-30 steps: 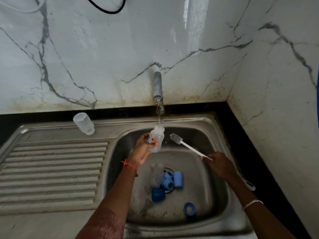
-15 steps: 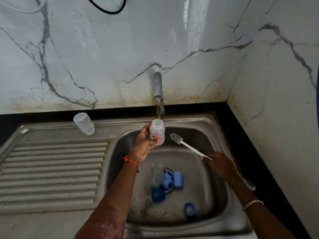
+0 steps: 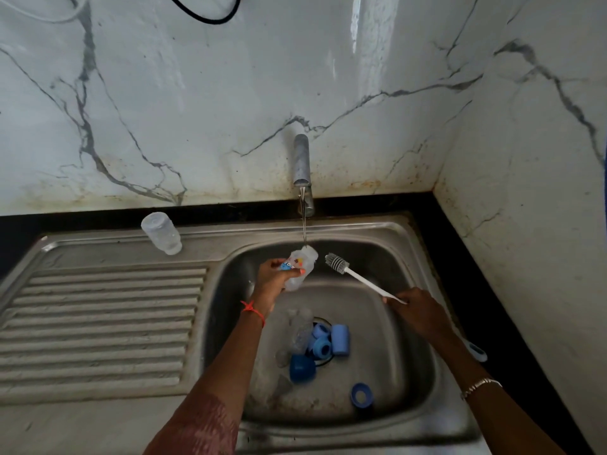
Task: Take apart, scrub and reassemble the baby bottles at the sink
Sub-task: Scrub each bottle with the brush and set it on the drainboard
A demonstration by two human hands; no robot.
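Note:
My left hand (image 3: pixel 274 279) grips a clear baby bottle (image 3: pixel 300 266) with a printed picture, tilted with its mouth toward the thin stream of water from the tap (image 3: pixel 302 165). My right hand (image 3: pixel 418 311) holds the white handle of a bottle brush (image 3: pixel 338 262); its grey bristle head hangs just right of the bottle, apart from it. In the sink basin (image 3: pixel 404 366) lie blue caps and rings (image 3: pixel 323 346), a blue cap (image 3: pixel 302 367), a blue ring (image 3: pixel 361 395) and another clear bottle (image 3: pixel 300 330). A clear bottle (image 3: pixel 162 233) stands upside down on the sink's back left rim.
A ribbed steel drainboard (image 3: pixel 98 326) lies left of the basin. Marble walls rise behind and to the right, with a black counter strip (image 3: pixel 466 274) between sink and right wall. The brush's blue handle end (image 3: pixel 476 351) reaches over the basin's right rim.
My left hand has tipped the bottle from upright to tilted under the water stream and lowered it slightly. My right hand and the brush have hardly moved.

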